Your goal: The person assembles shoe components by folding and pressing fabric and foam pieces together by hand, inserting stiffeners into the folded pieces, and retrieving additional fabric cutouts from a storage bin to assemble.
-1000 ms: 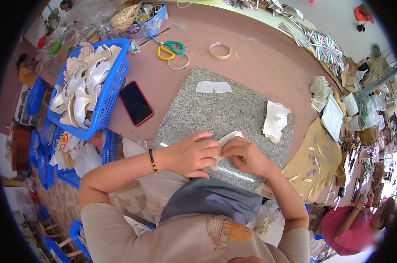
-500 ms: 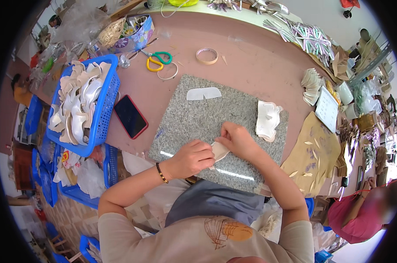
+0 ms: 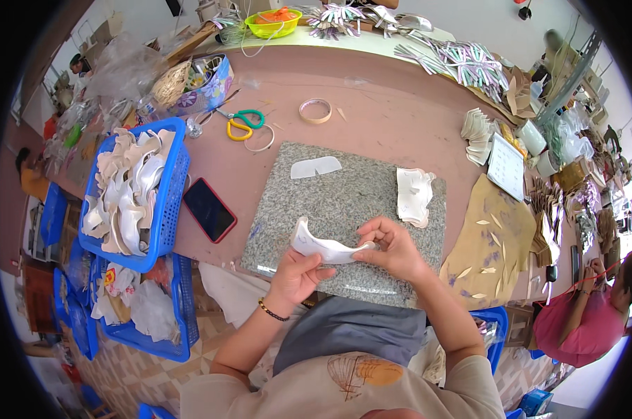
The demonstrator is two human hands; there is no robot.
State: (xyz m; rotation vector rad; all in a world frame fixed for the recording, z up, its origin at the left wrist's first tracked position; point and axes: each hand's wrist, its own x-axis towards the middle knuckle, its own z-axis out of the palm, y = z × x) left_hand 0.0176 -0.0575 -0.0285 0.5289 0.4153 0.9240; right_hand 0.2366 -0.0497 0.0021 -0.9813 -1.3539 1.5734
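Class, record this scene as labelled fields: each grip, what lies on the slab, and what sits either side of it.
Left grip: holds left part of a curved white piece
Right grip: pinches its right end
On speckled slab: flat white cutout, stack of pale pieces
Left of slab: phone, filled blue basket
Right of slab: tan sheet

A dark-screened phone (image 3: 210, 210) lay on the counter (image 3: 378, 98), left of the left hand (image 3: 296, 276). Scissors (image 3: 233, 117) with green and yellow handles and a tape roll (image 3: 317, 121) lay well forward of that hand. A person in pink (image 3: 584, 322) was far right of the right hand (image 3: 394, 253).
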